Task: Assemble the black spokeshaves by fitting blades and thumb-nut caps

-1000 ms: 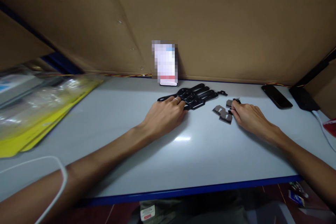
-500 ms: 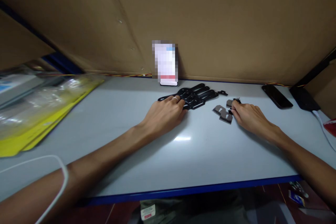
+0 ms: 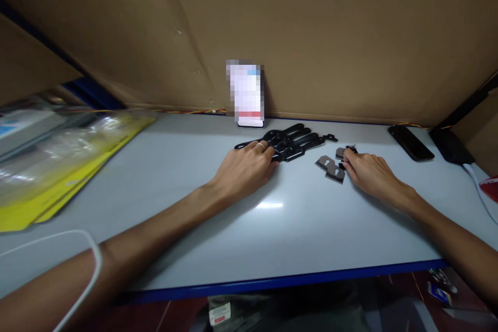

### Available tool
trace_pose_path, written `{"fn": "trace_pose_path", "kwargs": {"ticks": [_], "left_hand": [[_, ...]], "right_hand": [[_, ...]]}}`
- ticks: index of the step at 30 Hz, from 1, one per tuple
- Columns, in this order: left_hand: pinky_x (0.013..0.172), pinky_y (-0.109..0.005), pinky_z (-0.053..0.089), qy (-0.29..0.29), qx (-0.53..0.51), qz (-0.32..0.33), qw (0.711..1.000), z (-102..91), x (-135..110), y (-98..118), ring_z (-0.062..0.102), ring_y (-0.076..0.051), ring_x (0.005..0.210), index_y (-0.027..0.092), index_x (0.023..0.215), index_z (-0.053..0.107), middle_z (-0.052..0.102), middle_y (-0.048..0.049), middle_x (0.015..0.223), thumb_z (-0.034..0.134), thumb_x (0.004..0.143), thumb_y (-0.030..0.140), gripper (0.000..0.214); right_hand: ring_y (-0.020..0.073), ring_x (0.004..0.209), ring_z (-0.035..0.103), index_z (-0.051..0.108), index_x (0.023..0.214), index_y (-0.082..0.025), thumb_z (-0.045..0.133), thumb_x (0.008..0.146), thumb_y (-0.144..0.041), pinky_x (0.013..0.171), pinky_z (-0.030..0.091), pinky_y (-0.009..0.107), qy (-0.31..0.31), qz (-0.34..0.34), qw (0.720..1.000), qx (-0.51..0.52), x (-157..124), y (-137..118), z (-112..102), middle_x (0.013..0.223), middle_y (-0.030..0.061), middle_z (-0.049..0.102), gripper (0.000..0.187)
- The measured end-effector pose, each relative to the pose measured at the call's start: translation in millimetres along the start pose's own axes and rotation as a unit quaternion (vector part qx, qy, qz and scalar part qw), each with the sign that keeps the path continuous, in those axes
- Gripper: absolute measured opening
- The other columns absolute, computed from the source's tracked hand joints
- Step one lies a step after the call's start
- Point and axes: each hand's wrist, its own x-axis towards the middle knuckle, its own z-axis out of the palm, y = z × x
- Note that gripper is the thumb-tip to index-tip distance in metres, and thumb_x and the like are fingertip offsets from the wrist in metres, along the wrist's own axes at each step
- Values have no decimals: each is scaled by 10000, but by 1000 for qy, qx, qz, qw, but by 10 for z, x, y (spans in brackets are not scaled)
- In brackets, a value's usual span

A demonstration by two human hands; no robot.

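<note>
A pile of flat black slotted strips [image 3: 295, 140] lies at the middle back of the pale table [image 3: 194, 176]. My left hand [image 3: 245, 168] rests palm down at the pile's near end, fingers together over one strip and thumb tucked against it. A ring shows on one finger. To the right lie a few small grey notched plates [image 3: 330, 168]. My right hand [image 3: 369, 172] lies beside them, its fingertips pinched on a small black piece [image 3: 350, 149] at the plates' far edge.
A blurred white card [image 3: 246, 94] stands against the cardboard back wall. Clear bags on yellow cards [image 3: 58, 166] lie at the left. A dark phone [image 3: 410, 142], a black charger pad [image 3: 451, 146] and a white cable [image 3: 476, 187] lie at the right. The table's blue front edge [image 3: 291, 280] is near me.
</note>
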Motion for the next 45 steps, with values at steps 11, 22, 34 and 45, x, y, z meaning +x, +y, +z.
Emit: {"fn": "trace_pose_path", "kwargs": {"ticks": [11, 22, 34, 45], "left_hand": [[609, -315, 473, 7, -11, -3, 1000, 6, -5, -7, 652, -284, 999, 149, 1007, 652, 676, -137, 1072, 446, 986, 340, 282], [558, -300, 410, 58, -23, 22, 998, -22, -25, -36, 646, -267, 927, 153, 954, 648, 669, -126, 1002, 416, 1005, 369, 321], [601, -314, 386, 22, -117, 277, 953, 56, -108, 18, 583, -156, 687, 184, 801, 661, 654, -57, 788, 349, 1041, 295, 409], [603, -333, 369, 10, -114, 275, 955, 84, -93, 5, 587, -168, 690, 190, 801, 634, 652, -54, 800, 355, 1046, 287, 384]], "right_hand": [[203, 558, 520, 572, 1087, -196, 339, 1007, -244, 557, 241, 334, -8, 7, 1000, -4, 4, -9, -3, 747, 86, 666, 252], [193, 676, 577, 622, 941, -202, 425, 957, -159, 575, 278, 332, 26, -3, 999, 39, 12, 2, -74, 919, 86, 713, 203], [202, 750, 612, 675, 957, -204, 509, 940, -183, 610, 318, 326, 27, 2, 999, 34, 26, 52, -97, 967, 75, 710, 168], [205, 763, 628, 694, 903, -221, 501, 943, -213, 615, 330, 321, 33, -1, 999, 44, 29, 79, -102, 938, 54, 732, 197]]}}
